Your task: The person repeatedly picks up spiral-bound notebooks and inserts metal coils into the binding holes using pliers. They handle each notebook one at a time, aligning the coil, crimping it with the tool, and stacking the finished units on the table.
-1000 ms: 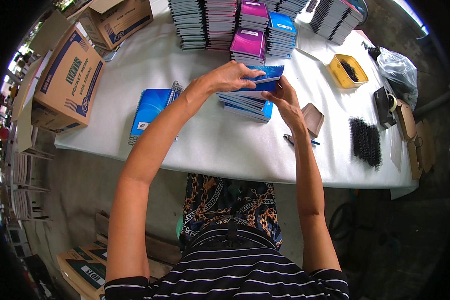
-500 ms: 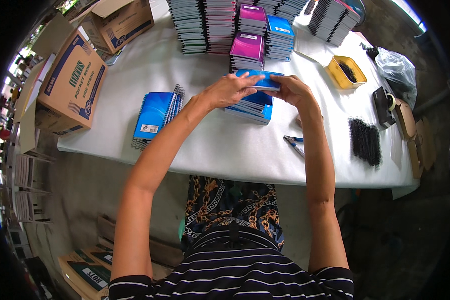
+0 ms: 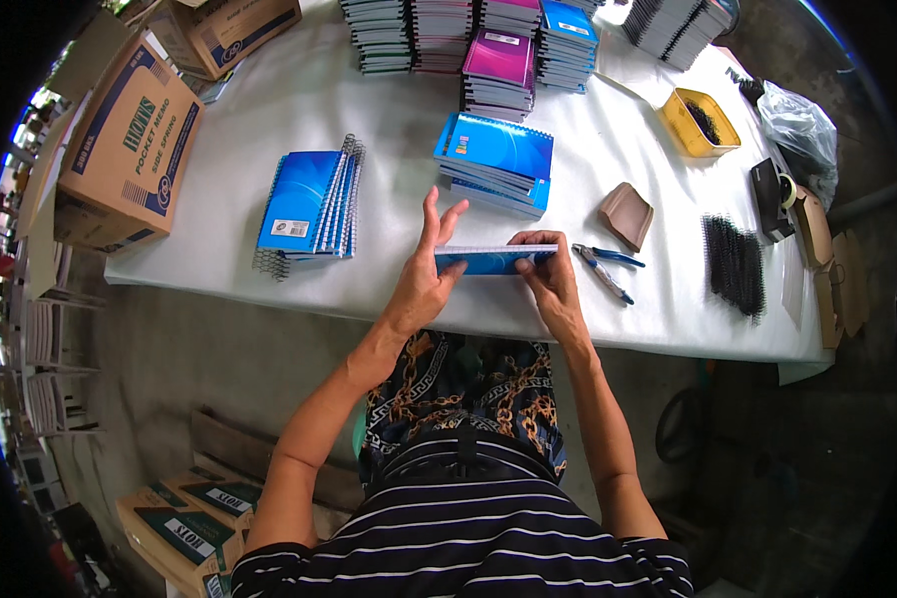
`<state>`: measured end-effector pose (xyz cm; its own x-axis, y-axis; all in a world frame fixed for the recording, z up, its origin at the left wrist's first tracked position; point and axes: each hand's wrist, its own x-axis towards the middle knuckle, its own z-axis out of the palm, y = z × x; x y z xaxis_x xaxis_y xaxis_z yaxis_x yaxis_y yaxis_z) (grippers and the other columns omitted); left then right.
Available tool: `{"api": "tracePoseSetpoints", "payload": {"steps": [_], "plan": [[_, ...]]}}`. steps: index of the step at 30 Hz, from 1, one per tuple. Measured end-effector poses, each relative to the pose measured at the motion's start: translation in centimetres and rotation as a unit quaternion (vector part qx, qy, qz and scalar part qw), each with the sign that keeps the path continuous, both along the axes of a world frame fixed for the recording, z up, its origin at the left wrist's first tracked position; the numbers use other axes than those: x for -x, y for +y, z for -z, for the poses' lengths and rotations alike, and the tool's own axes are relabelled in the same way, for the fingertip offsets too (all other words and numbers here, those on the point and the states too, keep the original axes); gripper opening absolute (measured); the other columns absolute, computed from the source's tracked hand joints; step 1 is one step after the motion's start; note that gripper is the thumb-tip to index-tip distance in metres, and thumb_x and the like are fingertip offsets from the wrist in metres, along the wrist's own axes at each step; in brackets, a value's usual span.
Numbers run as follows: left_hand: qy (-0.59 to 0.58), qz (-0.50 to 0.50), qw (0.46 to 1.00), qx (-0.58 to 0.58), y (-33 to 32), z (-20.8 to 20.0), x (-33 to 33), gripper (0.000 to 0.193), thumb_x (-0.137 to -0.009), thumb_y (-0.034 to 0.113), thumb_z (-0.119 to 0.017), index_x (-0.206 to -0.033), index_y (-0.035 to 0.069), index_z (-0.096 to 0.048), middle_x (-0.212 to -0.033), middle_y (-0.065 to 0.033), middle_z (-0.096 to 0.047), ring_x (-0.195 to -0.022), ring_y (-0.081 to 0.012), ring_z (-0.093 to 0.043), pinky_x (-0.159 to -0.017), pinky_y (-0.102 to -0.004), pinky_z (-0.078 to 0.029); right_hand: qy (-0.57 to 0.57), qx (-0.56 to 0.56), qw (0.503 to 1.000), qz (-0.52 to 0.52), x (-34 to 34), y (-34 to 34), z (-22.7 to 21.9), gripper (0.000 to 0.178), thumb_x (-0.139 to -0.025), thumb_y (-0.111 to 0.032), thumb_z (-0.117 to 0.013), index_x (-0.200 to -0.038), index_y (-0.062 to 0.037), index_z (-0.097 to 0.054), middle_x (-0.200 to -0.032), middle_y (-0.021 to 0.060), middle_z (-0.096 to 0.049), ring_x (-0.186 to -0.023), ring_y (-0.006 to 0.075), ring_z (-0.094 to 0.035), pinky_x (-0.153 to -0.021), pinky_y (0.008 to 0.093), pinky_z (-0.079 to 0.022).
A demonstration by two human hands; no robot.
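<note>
A blue-covered notepad (image 3: 486,264) is held on edge between my two hands, just above the table's front side. Its white page edges face up, and no coil shows on it. My left hand (image 3: 419,287) supports the left end with the thumb over the cover, two fingers pointing upward. At the other end, my right hand (image 3: 551,282) grips the pad between thumb and bent fingers. Just beyond lies a stack of blue notepads (image 3: 498,149) with punched edges. To the left rest blue coil-bound notebooks (image 3: 304,204). Blue-handled pliers (image 3: 605,269) lie beside my right hand.
A brown block (image 3: 626,216) sits behind the pliers. Further right are black wire coils (image 3: 734,267), a yellow tub (image 3: 701,122), a tape dispenser (image 3: 773,199) and a plastic bag (image 3: 799,130). Magenta notebooks (image 3: 500,60) are stacked at the back. A cardboard box (image 3: 135,149) stands left.
Both hands have come back from the blue stack toward me, bringing a notepad, now turned on edge. The brown block and the whole pliers have come into sight.
</note>
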<state>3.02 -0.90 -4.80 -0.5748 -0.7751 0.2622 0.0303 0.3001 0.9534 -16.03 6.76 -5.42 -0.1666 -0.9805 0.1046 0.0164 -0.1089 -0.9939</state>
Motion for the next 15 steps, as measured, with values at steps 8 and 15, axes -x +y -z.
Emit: {"api": "tracePoseSetpoints", "payload": {"steps": [8,15], "plan": [[-0.146,-0.134,0.961,0.193,-0.3,-1.3,-0.3,0.096,-0.086,0.008,-0.067,-0.156,0.014,-0.002,-0.159,-0.0173,-0.021,-0.148,-0.0334,-0.016,-0.116,-0.0498,-0.02,0.145,-0.006,0.989,0.037,-0.6,0.3,0.9,0.026,-0.092,0.007,-0.054,-0.116,-0.0014,-0.047,-0.103,0.0139,-0.062,-0.095,0.0229,-0.061,-0.085,0.0301,-0.047],[-0.379,-0.03,0.8,0.465,-0.1,-3.3,4.4,0.072,-0.09,0.035,-0.06,-0.152,0.015,-0.029,-0.15,-0.0108,-0.04,-0.136,-0.0385,-0.038,-0.107,-0.0547,-0.034,0.185,0.029,0.982,0.01,0.9,0.8,0.7,0.041,-0.082,0.005,-0.067,-0.117,-0.002,-0.048,-0.111,0.0149,-0.062,-0.108,0.0266,-0.06,-0.092,0.0379,-0.047]]}}
